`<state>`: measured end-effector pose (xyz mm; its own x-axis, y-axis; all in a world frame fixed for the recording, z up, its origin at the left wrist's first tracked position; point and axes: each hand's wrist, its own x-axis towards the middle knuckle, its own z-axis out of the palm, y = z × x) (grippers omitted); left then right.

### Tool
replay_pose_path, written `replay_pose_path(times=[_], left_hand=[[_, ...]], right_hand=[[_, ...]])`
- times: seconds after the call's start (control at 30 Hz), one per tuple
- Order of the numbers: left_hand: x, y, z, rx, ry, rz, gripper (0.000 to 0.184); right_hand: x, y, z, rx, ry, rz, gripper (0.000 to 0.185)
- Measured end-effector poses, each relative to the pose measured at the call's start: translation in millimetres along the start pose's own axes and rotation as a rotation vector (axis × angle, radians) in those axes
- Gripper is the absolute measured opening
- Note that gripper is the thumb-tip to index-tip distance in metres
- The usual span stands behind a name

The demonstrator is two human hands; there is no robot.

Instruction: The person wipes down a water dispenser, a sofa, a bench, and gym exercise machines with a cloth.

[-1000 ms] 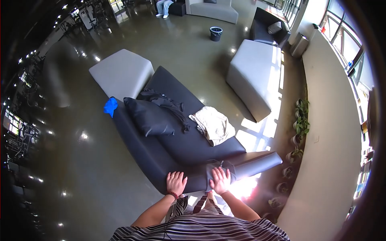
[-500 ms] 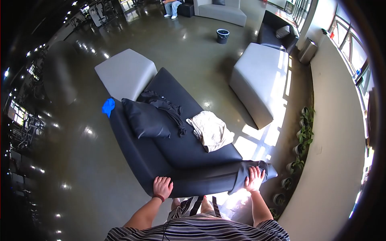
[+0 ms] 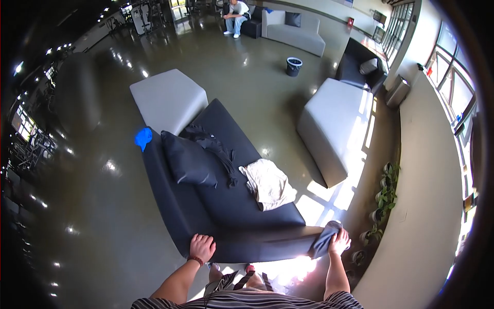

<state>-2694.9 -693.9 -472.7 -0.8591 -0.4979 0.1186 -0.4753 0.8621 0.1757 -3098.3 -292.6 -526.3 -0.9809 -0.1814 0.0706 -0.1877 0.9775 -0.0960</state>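
Dark sofa (image 3: pixel 242 206), smooth-covered, bent at near corner. On seat (image 3: pixel 226 121): black cushion (image 3: pixel 186 162), tilted against backrest (image 3: pixel 172 206); black garment (image 3: pixel 216 149), bunched beside it; pale cloth (image 3: pixel 268 184), crumpled, near front edge. Over backrest's far end: blue cloth (image 3: pixel 143 138). Over armrest's (image 3: pixel 262 244) window-side end: dark grey cloth (image 3: pixel 323 242), draped.

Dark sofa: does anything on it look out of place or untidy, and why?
Yes: on the dark sofa, a white cloth and black garment lie crumpled, not folded, and a blue cloth hangs over the far end of the backrest, seemingly left there. No spill shows.
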Motion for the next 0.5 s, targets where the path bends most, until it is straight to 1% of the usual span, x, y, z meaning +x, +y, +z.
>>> replay_pose_path(times=[0.07, 0.1, 0.13, 0.23, 0.27, 0.5], left_hand=[[-0.2, -0.5, -0.2, -0.004, 0.007, 0.002, 0.017], [0.2, -0.3, -1.6, -0.002, 0.011, 0.003, 0.017], [-0.7, -1.0, -0.9, 0.004, 0.008, 0.002, 0.017], [-1.3, -3.4, 0.5, -0.009, 0.008, 0.001, 0.018], [-1.6, -4.0, 1.1, -0.013, 0.007, 0.001, 0.018], [-0.1, -4.9, -0.3, -0.027, 0.014, 0.007, 0.018]], right_hand=[[9.3, 10.2, 1.1, 0.034, -0.076, 0.147, 0.046], [12.6, 13.2, 4.8, 0.033, -0.047, 0.188, 0.045], [12.1, 15.5, 8.5, 0.014, -0.023, 0.181, 0.043], [10.7, 18.4, 13.7, 0.087, 0.031, 0.178, 0.039], [8.5, 16.8, 15.6, 0.119, 0.108, 0.167, 0.037], [-0.5, 10.2, 19.5, 0.148, 0.190, 0.163, 0.040]])
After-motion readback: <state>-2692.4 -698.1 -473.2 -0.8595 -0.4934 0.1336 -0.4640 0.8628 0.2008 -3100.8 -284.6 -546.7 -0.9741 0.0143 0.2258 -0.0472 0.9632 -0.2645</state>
